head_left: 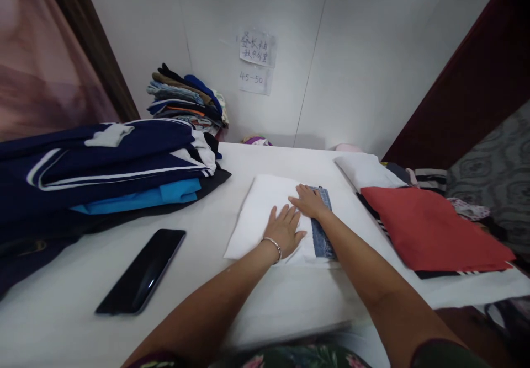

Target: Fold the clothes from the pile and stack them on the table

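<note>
A folded white garment (256,208) with a blue denim strip (322,235) along its right side lies flat in front of me. My left hand (284,229), with a bracelet at the wrist, rests on the white cloth with its fingers spread. Just above and to the right, my right hand (308,200) lies on the cloth and partly over the denim, its fingers outstretched. Neither hand grips anything. My right hand and forearm hide part of the denim.
A black phone (143,271) lies at the left front of the white table (199,285). Navy clothes (103,161) are heaped on the left, with a folded stack (186,100) behind. A red folded garment (430,227) is at the right. Paper notes (255,62) hang on the wall.
</note>
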{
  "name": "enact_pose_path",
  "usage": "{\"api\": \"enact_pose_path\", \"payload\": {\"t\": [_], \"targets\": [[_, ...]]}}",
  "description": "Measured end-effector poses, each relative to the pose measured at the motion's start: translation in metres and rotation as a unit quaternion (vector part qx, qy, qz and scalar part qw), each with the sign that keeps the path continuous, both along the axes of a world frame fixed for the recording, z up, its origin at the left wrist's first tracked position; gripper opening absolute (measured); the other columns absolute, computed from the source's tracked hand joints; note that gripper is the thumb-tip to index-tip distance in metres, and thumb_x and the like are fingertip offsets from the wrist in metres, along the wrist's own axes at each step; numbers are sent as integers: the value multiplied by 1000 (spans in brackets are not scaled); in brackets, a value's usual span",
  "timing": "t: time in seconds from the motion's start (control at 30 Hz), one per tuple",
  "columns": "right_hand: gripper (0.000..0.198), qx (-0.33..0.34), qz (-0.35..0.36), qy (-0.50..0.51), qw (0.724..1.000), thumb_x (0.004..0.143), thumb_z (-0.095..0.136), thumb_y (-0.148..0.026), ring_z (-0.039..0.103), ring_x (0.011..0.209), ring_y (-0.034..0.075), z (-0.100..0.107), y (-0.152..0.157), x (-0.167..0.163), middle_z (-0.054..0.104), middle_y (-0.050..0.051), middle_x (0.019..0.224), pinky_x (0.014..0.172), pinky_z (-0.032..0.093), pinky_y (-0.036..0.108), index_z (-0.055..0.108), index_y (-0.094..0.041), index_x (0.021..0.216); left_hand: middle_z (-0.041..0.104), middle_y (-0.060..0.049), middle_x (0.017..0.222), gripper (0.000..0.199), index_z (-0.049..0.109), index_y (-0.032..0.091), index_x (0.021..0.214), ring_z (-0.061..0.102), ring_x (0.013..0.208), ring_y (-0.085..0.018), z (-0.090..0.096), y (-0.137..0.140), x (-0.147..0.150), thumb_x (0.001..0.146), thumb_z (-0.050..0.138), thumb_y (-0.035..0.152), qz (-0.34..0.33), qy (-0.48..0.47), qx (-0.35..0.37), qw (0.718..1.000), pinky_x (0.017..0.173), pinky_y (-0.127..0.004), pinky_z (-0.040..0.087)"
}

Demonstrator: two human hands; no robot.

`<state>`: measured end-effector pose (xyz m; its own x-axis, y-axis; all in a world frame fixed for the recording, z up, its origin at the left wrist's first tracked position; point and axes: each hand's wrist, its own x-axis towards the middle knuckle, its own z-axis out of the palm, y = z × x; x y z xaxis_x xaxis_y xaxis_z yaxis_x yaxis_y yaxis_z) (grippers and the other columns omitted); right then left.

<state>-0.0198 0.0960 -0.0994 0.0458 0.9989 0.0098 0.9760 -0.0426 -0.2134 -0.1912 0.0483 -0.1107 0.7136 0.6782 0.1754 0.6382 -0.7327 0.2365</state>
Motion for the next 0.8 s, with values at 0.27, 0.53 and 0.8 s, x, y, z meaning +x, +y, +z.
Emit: {"api": "enact_pose_path", "payload": {"t": [0.27,0.53,0.8], "targets": [[63,7,-21,76,997,90,44,-53,18,143,30,-2,3,2,29,13,153,114,8,50,41,-16,140,37,-12,150,54,46,21,137,26,141,-32,12,-31,10,92,36,49,-41,-6,-25,999,113,-58,19],[44,65,-72,305,948,91,43,-49,44,132,21,0,5,24,56,2,135,113,25,39,63,-24,121,60,-10,117,46,58,19,111,51,111,-27,24,-38,9,84,53,55,-27,-53,-10,998,94,-44,40],[54,162,-132,435,876,92,37,-48,59,115,18,-2,-4,30,65,8,123,104,40,32,58,-13,127,61,-11,101,32,59,17,98,53,100,-28,23,-37,12,80,59,43,43,-54,-3,998,85,-43,41]]}}
